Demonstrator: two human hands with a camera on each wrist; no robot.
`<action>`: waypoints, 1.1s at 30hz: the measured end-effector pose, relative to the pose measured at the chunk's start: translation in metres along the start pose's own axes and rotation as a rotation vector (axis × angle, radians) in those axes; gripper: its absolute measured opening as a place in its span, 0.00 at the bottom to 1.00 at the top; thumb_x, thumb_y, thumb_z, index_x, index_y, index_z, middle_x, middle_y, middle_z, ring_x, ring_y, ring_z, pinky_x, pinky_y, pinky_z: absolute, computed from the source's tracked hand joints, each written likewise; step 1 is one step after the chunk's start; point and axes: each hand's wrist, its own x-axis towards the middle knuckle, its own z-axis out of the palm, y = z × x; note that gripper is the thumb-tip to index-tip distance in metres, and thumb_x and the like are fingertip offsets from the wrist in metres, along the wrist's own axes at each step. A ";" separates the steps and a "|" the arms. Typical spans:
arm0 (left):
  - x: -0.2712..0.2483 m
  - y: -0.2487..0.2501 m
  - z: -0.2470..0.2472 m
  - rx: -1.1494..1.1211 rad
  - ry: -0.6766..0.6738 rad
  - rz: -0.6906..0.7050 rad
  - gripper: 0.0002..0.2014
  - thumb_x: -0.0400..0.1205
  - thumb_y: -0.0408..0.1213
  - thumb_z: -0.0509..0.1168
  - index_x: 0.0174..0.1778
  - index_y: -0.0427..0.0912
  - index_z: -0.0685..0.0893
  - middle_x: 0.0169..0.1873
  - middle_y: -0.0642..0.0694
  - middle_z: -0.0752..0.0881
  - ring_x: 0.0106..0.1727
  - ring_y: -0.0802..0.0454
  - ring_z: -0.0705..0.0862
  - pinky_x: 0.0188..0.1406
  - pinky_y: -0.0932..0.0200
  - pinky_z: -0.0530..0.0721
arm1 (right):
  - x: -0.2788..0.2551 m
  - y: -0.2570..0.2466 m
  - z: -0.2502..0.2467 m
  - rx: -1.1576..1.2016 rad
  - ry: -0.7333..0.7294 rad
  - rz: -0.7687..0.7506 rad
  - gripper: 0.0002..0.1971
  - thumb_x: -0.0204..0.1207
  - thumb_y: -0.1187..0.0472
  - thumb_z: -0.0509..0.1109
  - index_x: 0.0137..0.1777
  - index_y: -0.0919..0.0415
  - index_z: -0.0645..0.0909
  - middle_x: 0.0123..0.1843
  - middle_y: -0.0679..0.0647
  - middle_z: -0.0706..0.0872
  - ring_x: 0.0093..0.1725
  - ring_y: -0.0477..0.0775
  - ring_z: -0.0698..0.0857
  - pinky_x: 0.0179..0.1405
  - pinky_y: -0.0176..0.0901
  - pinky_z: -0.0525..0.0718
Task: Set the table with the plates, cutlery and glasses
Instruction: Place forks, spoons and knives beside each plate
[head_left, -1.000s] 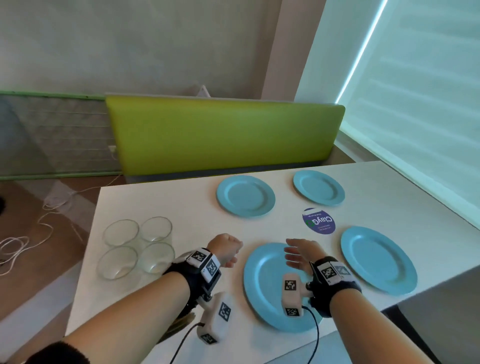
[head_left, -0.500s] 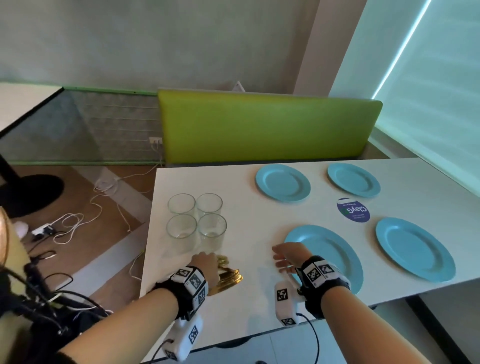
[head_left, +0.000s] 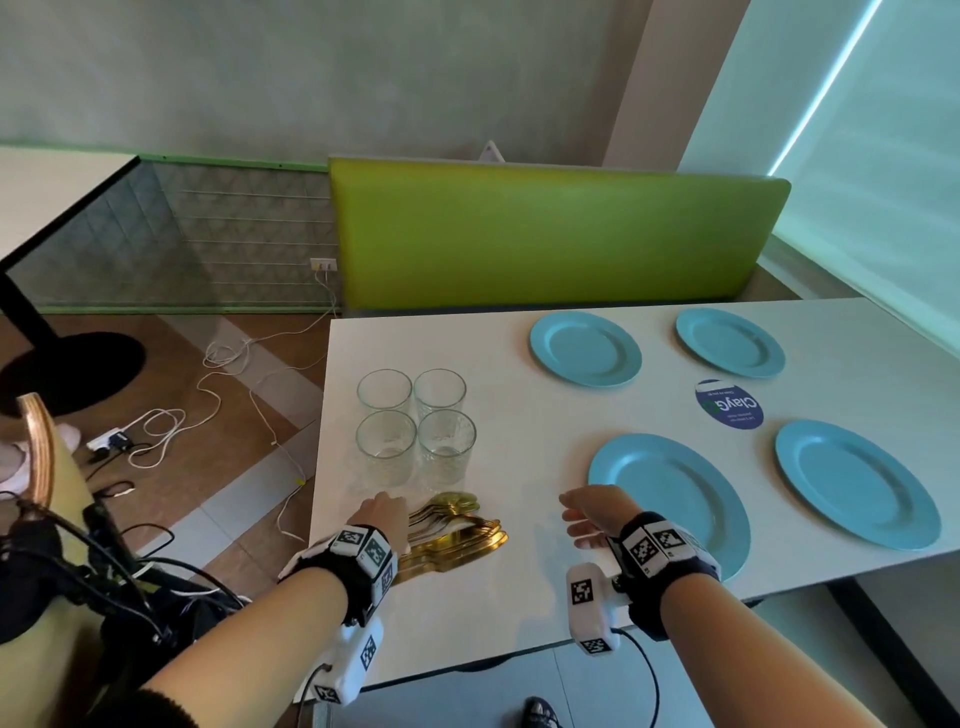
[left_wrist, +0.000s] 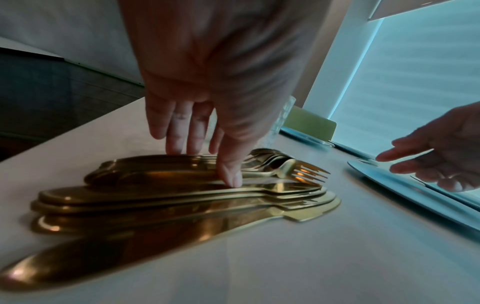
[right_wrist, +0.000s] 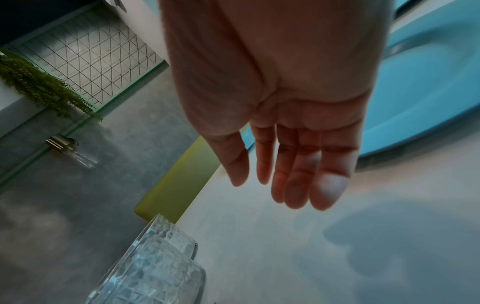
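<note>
Four blue plates lie on the white table (head_left: 519, 597); the nearest plate (head_left: 675, 499) is just right of my right hand. Several clear glasses (head_left: 415, 426) stand in a cluster at the table's left. In front of them lies a pile of gold cutlery (head_left: 457, 530) (left_wrist: 182, 197): knives, forks and spoons. My left hand (head_left: 382, 514) (left_wrist: 207, 164) reaches down onto the pile, thumb on the near side of the fork and spoon handles and fingers on the far side, pinching them. My right hand (head_left: 576, 514) (right_wrist: 285, 185) hovers with fingers straight and holds nothing.
A round blue sticker (head_left: 729, 404) sits between the plates. A green bench back (head_left: 556, 239) runs behind the table. Cables (head_left: 208, 395) lie on the floor to the left, beside a wooden chair (head_left: 41, 467). The table's near edge is close under my wrists.
My left hand has moved left from beside the near plate onto the gold cutlery. My right hand has slid left off the plate. The head view has swung left.
</note>
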 end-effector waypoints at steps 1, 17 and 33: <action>0.002 -0.001 0.000 0.002 -0.004 0.017 0.26 0.82 0.39 0.65 0.75 0.36 0.68 0.73 0.37 0.70 0.75 0.40 0.70 0.74 0.49 0.71 | -0.001 0.001 0.000 -0.003 0.002 0.001 0.04 0.81 0.65 0.64 0.49 0.66 0.75 0.36 0.55 0.79 0.29 0.51 0.76 0.30 0.41 0.77; 0.013 -0.003 -0.003 0.044 -0.074 0.036 0.27 0.80 0.45 0.67 0.72 0.34 0.75 0.70 0.39 0.78 0.72 0.43 0.77 0.71 0.56 0.75 | -0.005 0.007 0.005 -0.010 0.011 0.019 0.05 0.82 0.65 0.63 0.52 0.67 0.74 0.36 0.54 0.78 0.29 0.50 0.77 0.29 0.40 0.77; 0.013 0.004 0.000 0.050 -0.021 0.137 0.19 0.85 0.36 0.58 0.71 0.32 0.73 0.68 0.37 0.79 0.69 0.42 0.79 0.66 0.57 0.76 | -0.006 0.018 0.004 -0.041 0.010 0.002 0.06 0.83 0.63 0.61 0.55 0.67 0.74 0.37 0.53 0.79 0.30 0.49 0.78 0.29 0.39 0.79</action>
